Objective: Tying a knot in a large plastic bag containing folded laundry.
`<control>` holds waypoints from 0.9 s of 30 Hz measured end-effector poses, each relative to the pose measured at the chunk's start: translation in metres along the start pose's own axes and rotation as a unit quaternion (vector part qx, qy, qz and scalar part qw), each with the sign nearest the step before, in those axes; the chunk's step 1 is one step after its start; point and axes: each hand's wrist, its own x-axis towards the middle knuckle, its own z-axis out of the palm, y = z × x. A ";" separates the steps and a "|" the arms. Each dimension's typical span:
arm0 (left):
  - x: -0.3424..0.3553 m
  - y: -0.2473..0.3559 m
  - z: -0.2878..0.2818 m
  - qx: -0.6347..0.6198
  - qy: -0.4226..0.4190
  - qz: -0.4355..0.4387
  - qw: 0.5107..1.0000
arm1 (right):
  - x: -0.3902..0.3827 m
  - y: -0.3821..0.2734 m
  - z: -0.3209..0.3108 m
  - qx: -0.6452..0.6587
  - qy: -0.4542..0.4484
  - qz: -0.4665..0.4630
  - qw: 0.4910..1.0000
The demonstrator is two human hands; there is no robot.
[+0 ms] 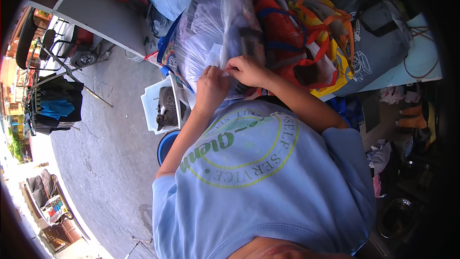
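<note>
A large clear plastic bag [201,33], stuffed with pale, folded-looking cloth, stands upright in front of my body. Its top is gathered into a long twisted strip. My left hand [212,86] is closed at the front of the bag, its fingertips bunched at the plastic. Right beside it, my right hand [247,71] pinches a small whitish bit of what looks like the same plastic. A white paper slip [214,54] lies on the bag just above my fingers. What exactly sits between the fingertips is partly hidden.
Red bags [282,29], a yellow bag [338,67] and a grey bag [383,52] crowd the light tabletop [424,64] at right. A cat lies in a white plastic basket [149,108] at left, near a blue round tub [165,146]. Farther left stands a clothes rack [60,98].
</note>
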 end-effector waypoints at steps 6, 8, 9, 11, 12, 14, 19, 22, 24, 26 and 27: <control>-0.001 -0.006 0.005 0.019 0.010 -0.006 1.000 | 0.000 0.005 0.000 0.022 -0.002 -0.014 1.000; -0.002 -0.008 0.005 0.022 0.010 -0.010 1.000 | -0.002 -0.001 -0.002 0.020 -0.001 0.000 1.000; -0.002 -0.007 0.005 0.024 0.009 -0.013 1.000 | -0.003 -0.006 -0.003 0.018 0.002 0.015 1.000; -0.003 -0.006 0.004 0.020 0.013 -0.001 1.000 | -0.003 -0.003 0.002 0.001 0.024 -0.001 1.000; -0.003 -0.005 0.004 0.015 0.017 0.010 1.000 | -0.003 -0.003 0.003 -0.016 0.046 -0.017 0.999; -0.005 -0.005 -0.001 -0.009 -0.002 0.007 1.000 | -0.007 -0.008 0.008 -0.049 0.067 -0.025 0.996; -0.001 -0.024 -0.016 -0.139 -0.083 -0.023 0.987 | -0.009 -0.007 0.022 -0.072 0.121 -0.049 0.989; 0.014 -0.033 -0.022 -0.164 -0.194 -0.089 0.963 | -0.010 -0.008 0.024 -0.071 0.150 -0.068 0.984; 0.018 -0.029 -0.026 -0.171 -0.213 -0.120 0.954 | -0.011 -0.008 0.019 -0.014 0.128 -0.065 0.990; 0.019 -0.026 -0.025 -0.177 -0.235 -0.151 0.944 | -0.012 -0.008 0.010 0.004 0.102 -0.041 0.994; 0.017 -0.023 -0.023 -0.169 -0.210 -0.157 0.950 | -0.012 -0.009 0.007 0.023 0.074 -0.018 0.997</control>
